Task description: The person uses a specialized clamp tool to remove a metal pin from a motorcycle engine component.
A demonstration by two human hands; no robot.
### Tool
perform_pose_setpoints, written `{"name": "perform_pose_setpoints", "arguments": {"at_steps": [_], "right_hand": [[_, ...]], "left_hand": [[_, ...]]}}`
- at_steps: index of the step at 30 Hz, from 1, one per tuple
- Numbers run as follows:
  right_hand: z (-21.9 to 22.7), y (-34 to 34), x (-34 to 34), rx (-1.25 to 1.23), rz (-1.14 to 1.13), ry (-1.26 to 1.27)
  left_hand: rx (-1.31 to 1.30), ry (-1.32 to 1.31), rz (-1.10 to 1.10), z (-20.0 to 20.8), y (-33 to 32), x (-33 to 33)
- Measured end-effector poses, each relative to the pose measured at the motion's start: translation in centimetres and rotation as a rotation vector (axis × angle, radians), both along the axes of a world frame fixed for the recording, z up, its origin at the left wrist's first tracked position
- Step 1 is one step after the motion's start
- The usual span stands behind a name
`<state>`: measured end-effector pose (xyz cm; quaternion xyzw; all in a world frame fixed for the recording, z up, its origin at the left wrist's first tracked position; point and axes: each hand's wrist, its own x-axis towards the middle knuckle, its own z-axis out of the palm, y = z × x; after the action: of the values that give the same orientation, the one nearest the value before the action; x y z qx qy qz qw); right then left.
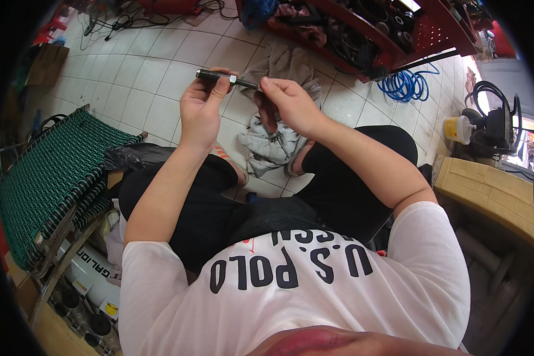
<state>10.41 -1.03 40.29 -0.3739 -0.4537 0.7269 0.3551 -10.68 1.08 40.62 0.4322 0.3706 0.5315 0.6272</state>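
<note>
My left hand [203, 107] is closed round a short dark rod [215, 75] with a silver tip and a shiny hex nut or collar [233, 79] partway along it. The rod lies nearly level, in front of me above the floor. The fingertips of my right hand [291, 105] pinch its thinner right end, and they hide that end. Beyond and below my hands, a crumpled grey cloth [261, 155] is spread on the tiles. A reddish-brown piece [267, 117] rests on it, partly covered by my right hand, its kind unclear.
On the left is a green woven folding chair [50, 178], with a white tank [86, 270] below it. A red tool rack [421, 44] stands far right, near a coiled blue hose [406, 86]. To the right are a white bucket [458, 129] and a cardboard box [486, 190].
</note>
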Motion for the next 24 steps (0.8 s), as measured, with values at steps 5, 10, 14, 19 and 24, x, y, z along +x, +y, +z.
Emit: {"name": "perform_pose_setpoints", "arguments": {"at_steps": [5, 10, 14, 19, 24], "right_hand": [[1.4, 0.4, -0.2, -0.172, 0.039, 0.053], [0.7, 0.0, -1.0, 0.153, -0.158, -0.189], [-0.2, 0.4, -0.3, 0.149, -0.111, -0.150], [0.0, 0.4, 0.5, -0.402, 0.016, 0.281], [0.3, 0.0, -0.8, 0.364, -0.255, -0.421]], "left_hand": [[-0.006, 0.028, -0.023, -0.7, 0.2, -0.2], [-0.058, -0.005, 0.022, -0.8, 0.5, -0.4], [-0.081, -0.022, 0.003, -1.0, 0.2, -0.1], [-0.061, 0.003, -0.016, -1.1, 0.1, 0.2], [-0.129, -0.025, 0.021, -1.5, 0.3, -0.1]]}}
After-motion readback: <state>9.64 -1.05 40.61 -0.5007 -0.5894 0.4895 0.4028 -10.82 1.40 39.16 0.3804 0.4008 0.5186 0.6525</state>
